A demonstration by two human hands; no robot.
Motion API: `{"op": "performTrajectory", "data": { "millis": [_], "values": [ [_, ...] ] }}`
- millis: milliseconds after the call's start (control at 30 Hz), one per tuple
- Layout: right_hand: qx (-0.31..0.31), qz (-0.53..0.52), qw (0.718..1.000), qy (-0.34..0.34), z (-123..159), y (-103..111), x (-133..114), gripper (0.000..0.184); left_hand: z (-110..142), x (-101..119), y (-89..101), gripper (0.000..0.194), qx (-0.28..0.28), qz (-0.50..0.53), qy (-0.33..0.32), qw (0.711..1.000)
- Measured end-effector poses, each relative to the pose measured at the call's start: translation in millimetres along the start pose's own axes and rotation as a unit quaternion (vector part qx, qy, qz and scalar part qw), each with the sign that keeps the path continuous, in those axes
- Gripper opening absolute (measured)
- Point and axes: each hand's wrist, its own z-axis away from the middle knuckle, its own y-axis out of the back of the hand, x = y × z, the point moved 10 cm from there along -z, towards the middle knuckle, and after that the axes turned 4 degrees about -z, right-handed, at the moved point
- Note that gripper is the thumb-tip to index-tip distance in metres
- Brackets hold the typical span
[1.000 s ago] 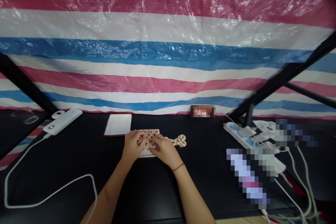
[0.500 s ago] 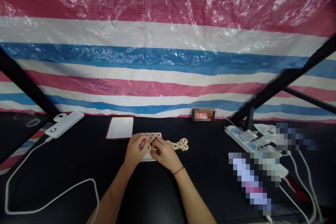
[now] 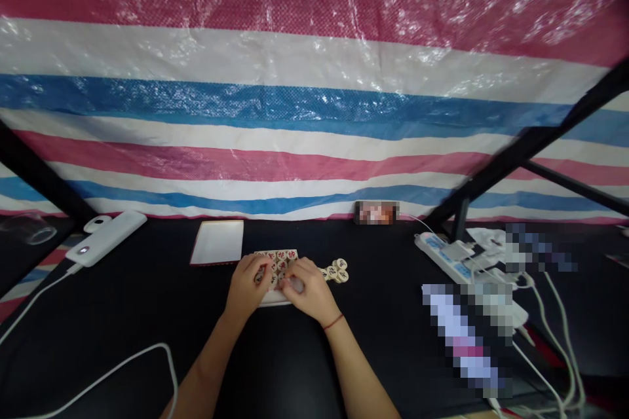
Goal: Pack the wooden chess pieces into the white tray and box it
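Observation:
A shallow white box (image 3: 275,299) holds rows of round Chinese chess pieces (image 3: 281,256), several with red characters showing. My left hand (image 3: 247,283) curls over the box's left side, its thumb and fingertips drawn together at the pieces; whatever is between them is hidden. From the right, my right hand (image 3: 310,289) reaches in with thumb and fingers bent around a pale round Chinese chess piece, partly hidden. Just right of that hand lies a small group of loose pieces (image 3: 339,268) with dark characters.
A white box lid (image 3: 217,242) lies behind and left of the box. Further left are a white power bank (image 3: 105,240) and its cable (image 3: 122,366). A phone (image 3: 377,213) leans at the back. On the right sit a power strip (image 3: 445,255), cables and a blurred-out object (image 3: 462,340).
The view has shifted slightly, moving everything a little left. Both hands stay over the box, and the right fingers have shifted slightly, with a wider gap showing between thumb and index finger.

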Motion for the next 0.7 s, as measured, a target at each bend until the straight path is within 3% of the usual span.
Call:
{"op": "performTrajectory", "data": {
  "millis": [400,700],
  "values": [
    [0.203,0.018,0.978,0.049,17.9,40.8,-0.9,0.021,4.0,11.3,-8.5,0.012,-0.028,-0.008,-0.056,0.998],
    [0.242,0.069,0.967,0.027,33.3,48.2,9.5,0.027,1.8,9.6,-5.6,0.012,-0.024,-0.005,-0.06,0.998]
  ]
}}
